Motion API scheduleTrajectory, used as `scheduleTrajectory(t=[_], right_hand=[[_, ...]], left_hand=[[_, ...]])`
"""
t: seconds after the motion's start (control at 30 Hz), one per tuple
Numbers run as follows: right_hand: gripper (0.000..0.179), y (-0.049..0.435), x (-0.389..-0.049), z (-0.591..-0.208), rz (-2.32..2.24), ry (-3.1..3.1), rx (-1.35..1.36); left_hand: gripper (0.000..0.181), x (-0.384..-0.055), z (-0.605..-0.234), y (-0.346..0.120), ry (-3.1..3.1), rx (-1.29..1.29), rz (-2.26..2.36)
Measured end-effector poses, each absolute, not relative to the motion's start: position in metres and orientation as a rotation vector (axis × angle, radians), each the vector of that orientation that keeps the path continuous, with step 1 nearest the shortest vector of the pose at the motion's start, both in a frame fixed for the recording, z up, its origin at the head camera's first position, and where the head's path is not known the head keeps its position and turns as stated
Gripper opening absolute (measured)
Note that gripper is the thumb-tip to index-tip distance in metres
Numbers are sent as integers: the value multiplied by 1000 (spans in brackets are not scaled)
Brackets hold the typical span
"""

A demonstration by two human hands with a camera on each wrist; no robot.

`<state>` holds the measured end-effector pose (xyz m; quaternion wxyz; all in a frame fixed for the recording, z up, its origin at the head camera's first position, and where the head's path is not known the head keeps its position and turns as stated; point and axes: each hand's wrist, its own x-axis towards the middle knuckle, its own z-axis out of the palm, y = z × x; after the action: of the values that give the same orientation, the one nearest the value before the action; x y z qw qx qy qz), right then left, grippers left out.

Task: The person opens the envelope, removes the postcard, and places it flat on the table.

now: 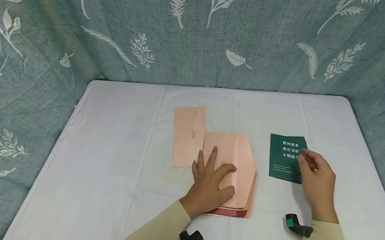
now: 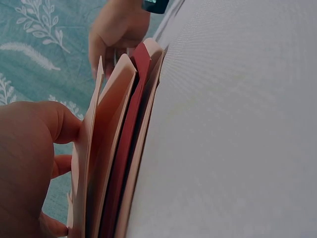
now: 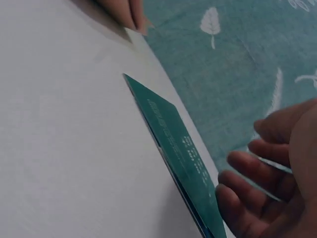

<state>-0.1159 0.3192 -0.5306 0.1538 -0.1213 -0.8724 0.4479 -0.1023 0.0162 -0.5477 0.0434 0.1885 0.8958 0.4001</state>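
My left hand rests with spread fingers on a stack of pink envelopes in the middle of the table. The top envelope's flap is unfolded to the right. A dark red envelope or card shows between the pink layers. At the right lies a small stack of green cards with white printed text. Over its right edge is my right hand, fingers loosely bent. In the right wrist view nothing shows between those fingers, and the cards lie flat beneath.
Another pink envelope lies left of the stack, its near right corner by my left fingers. A white cloth covers the table. Blue-green leaf-patterned curtains hang along the back and sides. Each wrist carries a black device.
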Motion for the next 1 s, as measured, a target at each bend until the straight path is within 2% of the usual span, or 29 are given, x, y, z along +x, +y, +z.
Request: scheduleTrajectory(t=[0.27,0.63,1.0], right_hand=[[40,300,-117,-534,1151,-2560,121],[60,265,-116,-541,984,-2781,573],[51,257,-116,-546,850,-2930,676]], left_hand=[[46,-103,-548,16,2742,577,1224],[47,-103,-548,16,2760,593,1201],[45,-103,-549,17,2769,592,1177]])
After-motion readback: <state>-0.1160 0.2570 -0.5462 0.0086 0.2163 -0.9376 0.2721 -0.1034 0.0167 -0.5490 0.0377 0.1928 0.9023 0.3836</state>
